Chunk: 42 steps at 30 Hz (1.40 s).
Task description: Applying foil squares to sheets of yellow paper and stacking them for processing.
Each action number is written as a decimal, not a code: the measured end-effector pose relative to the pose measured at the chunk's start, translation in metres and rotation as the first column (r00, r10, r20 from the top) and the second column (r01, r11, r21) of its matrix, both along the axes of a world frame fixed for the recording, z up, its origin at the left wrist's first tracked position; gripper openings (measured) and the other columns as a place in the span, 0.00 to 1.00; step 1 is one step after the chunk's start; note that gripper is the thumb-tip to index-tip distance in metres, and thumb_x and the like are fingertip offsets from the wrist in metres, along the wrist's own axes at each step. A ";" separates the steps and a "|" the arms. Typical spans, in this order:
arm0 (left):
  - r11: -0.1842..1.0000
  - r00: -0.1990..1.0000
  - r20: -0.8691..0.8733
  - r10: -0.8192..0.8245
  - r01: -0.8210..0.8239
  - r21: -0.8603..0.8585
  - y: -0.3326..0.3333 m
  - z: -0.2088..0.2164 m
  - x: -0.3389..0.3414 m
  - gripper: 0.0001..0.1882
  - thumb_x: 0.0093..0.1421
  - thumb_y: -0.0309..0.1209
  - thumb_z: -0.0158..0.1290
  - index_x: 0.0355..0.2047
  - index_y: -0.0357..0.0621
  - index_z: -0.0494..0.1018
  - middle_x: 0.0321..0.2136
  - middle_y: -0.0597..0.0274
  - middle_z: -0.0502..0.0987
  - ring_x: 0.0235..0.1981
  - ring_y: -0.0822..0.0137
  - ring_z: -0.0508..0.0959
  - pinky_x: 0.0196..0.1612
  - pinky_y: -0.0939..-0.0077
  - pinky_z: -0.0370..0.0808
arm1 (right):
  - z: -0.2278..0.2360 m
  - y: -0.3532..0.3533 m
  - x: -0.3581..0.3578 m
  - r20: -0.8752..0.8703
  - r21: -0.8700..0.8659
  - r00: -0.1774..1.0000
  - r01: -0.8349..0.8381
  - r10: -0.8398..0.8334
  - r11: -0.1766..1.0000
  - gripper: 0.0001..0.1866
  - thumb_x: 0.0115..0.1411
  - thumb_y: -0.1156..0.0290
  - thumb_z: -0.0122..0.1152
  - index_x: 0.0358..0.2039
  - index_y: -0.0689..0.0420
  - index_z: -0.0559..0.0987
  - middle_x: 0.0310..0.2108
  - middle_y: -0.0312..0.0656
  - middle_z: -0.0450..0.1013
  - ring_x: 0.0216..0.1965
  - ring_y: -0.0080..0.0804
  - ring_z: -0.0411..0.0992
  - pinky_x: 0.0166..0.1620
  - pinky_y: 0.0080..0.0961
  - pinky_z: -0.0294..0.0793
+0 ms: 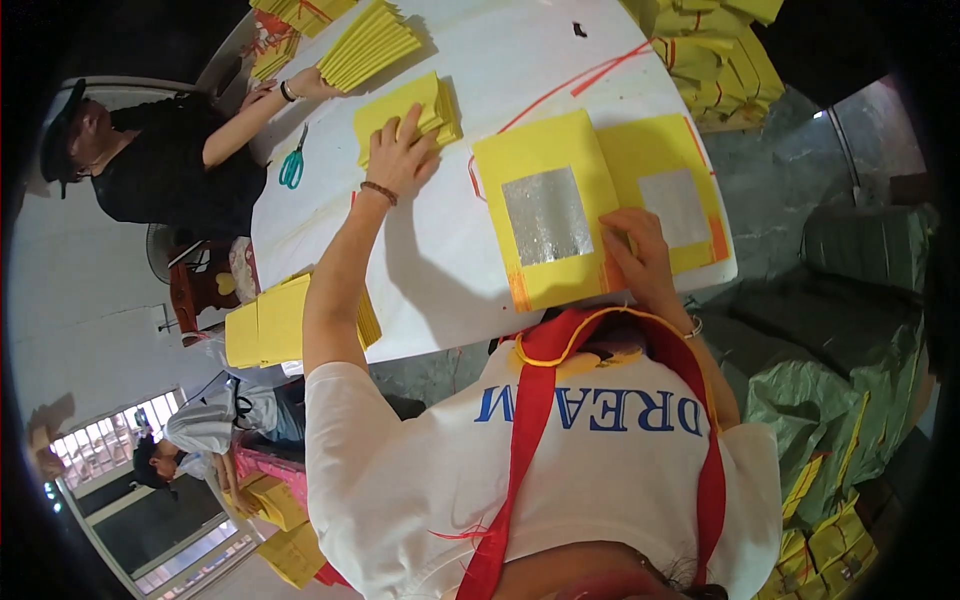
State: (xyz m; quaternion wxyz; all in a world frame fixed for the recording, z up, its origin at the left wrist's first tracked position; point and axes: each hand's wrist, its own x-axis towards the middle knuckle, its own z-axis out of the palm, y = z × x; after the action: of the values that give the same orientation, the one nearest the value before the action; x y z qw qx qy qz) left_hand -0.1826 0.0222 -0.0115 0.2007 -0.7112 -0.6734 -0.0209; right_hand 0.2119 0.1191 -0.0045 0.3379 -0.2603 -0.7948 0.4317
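Observation:
My left hand lies with spread fingers on a folded stack of yellow paper on the white table. Closer to me, at the table's edge, is a larger yellow paper stack with a silver square and an orange strip along its near edge. A second yellow paper stack, also with a silver square, lies partly under it on the right. My right hand is at the right edge of the larger stack, its fingers bent and closed on the paper there. Part of its grip is hidden.
Red string runs over the white table. Teal-handled scissors lie to the left. Across the left side, a co-worker's hand touches a fanned yellow stack. More yellow paper sits at the near left edge; green sacks stand right.

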 end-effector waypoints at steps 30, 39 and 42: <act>0.969 0.961 -0.219 0.169 -0.202 -0.139 0.088 0.003 -0.094 0.37 0.44 0.33 0.59 0.55 0.76 0.61 0.63 0.64 0.48 0.51 0.52 0.64 0.47 0.58 0.67 | -0.002 0.002 -0.008 -0.021 0.047 0.999 0.036 -0.035 0.998 0.08 0.49 0.81 0.59 0.32 0.59 0.76 0.33 0.42 0.72 0.39 0.40 0.67 0.46 0.31 0.63; 0.949 0.940 -0.171 0.294 -0.309 -0.067 0.069 0.034 -0.065 0.44 0.49 0.38 0.59 0.63 0.74 0.49 0.64 0.62 0.48 0.59 0.49 0.58 0.58 0.41 0.52 | 0.003 0.004 0.003 0.028 0.027 0.997 -0.070 0.069 0.997 0.09 0.52 0.83 0.57 0.35 0.62 0.75 0.38 0.45 0.70 0.42 0.41 0.67 0.47 0.30 0.66; 0.939 0.945 0.036 0.324 -0.326 0.111 0.057 0.024 -0.044 0.40 0.52 0.39 0.56 0.63 0.65 0.50 0.63 0.56 0.51 0.59 0.52 0.59 0.57 0.44 0.54 | -0.009 0.000 0.006 -0.004 -0.147 1.000 -0.004 0.003 0.989 0.13 0.52 0.78 0.58 0.40 0.59 0.75 0.41 0.43 0.71 0.46 0.40 0.67 0.52 0.31 0.63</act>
State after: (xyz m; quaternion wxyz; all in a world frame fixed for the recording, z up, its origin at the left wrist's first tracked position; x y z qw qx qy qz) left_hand -0.2265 0.0788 0.0121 0.2364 -0.5774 -0.7808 -0.0324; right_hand 0.2178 0.1194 -0.0137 0.3184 -0.2823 -0.7607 0.4901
